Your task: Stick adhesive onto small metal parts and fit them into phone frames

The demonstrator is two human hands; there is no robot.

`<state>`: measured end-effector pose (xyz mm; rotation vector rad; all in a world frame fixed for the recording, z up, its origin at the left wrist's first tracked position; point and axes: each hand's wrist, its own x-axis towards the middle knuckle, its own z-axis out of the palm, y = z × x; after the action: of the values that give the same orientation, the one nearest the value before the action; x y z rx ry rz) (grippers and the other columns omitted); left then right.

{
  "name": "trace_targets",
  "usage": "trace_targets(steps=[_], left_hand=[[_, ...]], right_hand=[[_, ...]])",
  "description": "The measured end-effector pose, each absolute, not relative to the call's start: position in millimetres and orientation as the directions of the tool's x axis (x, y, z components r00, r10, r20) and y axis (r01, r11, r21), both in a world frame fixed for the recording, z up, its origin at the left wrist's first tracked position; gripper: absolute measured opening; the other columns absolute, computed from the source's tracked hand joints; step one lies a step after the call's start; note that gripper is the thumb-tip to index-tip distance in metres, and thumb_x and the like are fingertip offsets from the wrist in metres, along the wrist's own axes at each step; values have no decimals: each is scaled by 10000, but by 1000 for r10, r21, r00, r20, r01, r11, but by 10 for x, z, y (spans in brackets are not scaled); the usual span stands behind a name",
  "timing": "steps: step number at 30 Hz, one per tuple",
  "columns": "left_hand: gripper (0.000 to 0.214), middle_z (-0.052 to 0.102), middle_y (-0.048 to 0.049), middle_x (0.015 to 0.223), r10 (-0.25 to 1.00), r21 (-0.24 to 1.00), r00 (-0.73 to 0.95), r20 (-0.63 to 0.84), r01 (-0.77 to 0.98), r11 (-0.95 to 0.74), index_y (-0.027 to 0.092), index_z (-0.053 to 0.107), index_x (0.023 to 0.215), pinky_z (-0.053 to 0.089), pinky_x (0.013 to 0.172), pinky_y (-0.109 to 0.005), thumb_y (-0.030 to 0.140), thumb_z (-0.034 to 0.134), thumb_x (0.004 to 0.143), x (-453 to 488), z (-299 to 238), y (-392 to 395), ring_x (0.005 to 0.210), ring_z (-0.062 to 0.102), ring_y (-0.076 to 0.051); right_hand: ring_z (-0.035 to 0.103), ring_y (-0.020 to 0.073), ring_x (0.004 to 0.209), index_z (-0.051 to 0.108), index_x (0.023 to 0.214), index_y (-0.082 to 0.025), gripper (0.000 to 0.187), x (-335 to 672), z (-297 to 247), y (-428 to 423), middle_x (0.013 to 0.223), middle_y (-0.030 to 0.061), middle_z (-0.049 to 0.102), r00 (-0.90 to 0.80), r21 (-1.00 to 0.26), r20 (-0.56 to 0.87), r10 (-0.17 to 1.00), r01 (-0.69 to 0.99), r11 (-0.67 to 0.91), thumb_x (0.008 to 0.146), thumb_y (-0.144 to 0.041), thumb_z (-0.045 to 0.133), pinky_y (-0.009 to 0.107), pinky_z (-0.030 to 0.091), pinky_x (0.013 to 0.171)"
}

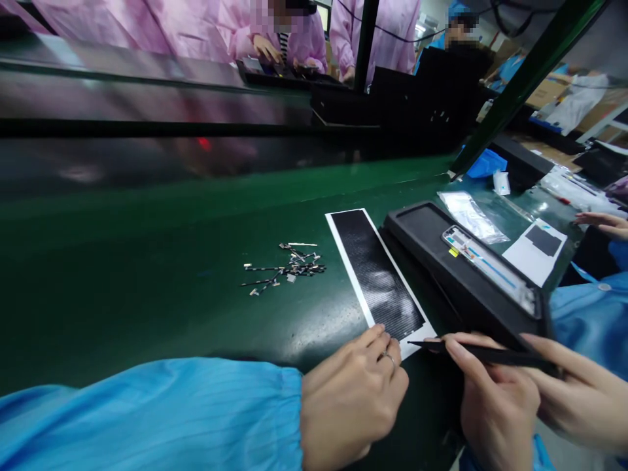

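A white-edged sheet of small black stickers (375, 275) lies slanted on the green table. My left hand (356, 392), in a blue sleeve and wearing a ring, has its bent fingers pressed together on the sheet's near end. In my right hand (495, 399) are black tweezers (490, 354), their tip over the white near margin of the sheet. Whether the tip holds a sticker is too small to tell. Left of the sheet, a loose pile of thin dark flex cables (294, 267) rests on the table.
A black tray (417, 245) with a phone frame (490, 271) stands right of the sheet. A co-worker's hand (579, 386) is at its near corner, close to my right hand. Beyond lie a plastic bag (473, 216) and another white sheet (523, 265). People in pink stand across the line.
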<state>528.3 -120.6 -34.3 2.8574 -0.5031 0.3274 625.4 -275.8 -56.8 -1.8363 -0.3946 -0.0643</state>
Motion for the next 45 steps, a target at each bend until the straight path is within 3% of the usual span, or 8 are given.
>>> trace_targets(steps=[2,5,9,12,17,24,30,45], left_hand=[[204,623,-117,907,-175,344,968,179,-228,-911,91,582,825,411,858,-357,53,422,703,5271,-274,-1190,858,565,-225],[230,621,-55,763,65,616,993,-102,115,-779,154,583,741,424,689,-340,110,365,798,5277,-146,-1151,738,553,-210],[167,634,-12,670,130,848,892,-432,451,-279,159,589,760,416,639,-257,135,425,785,5336,-82,-1104,663,569,-160],[151,640,-28,629,53,853,851,-522,522,14,107,571,795,421,612,-222,73,433,743,5380,-121,-1091,568,562,-124],[184,647,-45,613,35,839,844,-536,527,132,82,564,805,418,634,-240,34,422,699,5398,-166,-1093,527,552,-117],[202,631,-28,583,42,834,844,-536,521,181,92,567,806,410,612,-237,36,418,681,5381,-134,-1106,517,550,-118],[196,619,-22,574,37,832,841,-539,526,175,96,560,789,406,618,-240,21,409,690,5378,-120,-1105,509,535,-111],[186,603,-15,553,26,825,837,-546,532,189,97,558,775,399,600,-238,22,408,693,5389,-108,-1114,493,517,-105]], right_hand=[[611,139,639,674,684,-185,94,6172,-540,-2720,684,16,658,919,-905,344,192,380,-194,630,-260,692,196,486,625],[622,124,608,671,645,-192,72,6063,-493,-2636,644,7,657,924,-927,366,110,372,-49,596,-230,707,174,499,644],[623,143,560,655,567,-167,151,6014,-449,-2552,580,31,639,965,-964,261,-11,261,50,517,-276,746,182,512,614],[624,176,544,656,552,-155,176,6035,-438,-2563,569,60,633,985,-983,172,19,171,63,486,-286,754,211,520,576],[636,217,615,681,632,-172,111,6080,-499,-2698,632,82,650,963,-989,143,228,146,1,569,-253,723,288,522,629],[634,223,643,686,661,-160,130,6077,-561,-2745,678,85,661,952,-984,147,267,169,-60,585,-259,722,300,526,639],[629,162,619,683,657,-184,82,6058,-515,-2707,664,49,662,930,-954,241,279,279,-106,606,-242,711,196,510,623],[630,178,600,682,648,-175,95,6080,-530,-2747,647,51,659,923,-951,223,315,276,-135,602,-252,713,223,520,605]])
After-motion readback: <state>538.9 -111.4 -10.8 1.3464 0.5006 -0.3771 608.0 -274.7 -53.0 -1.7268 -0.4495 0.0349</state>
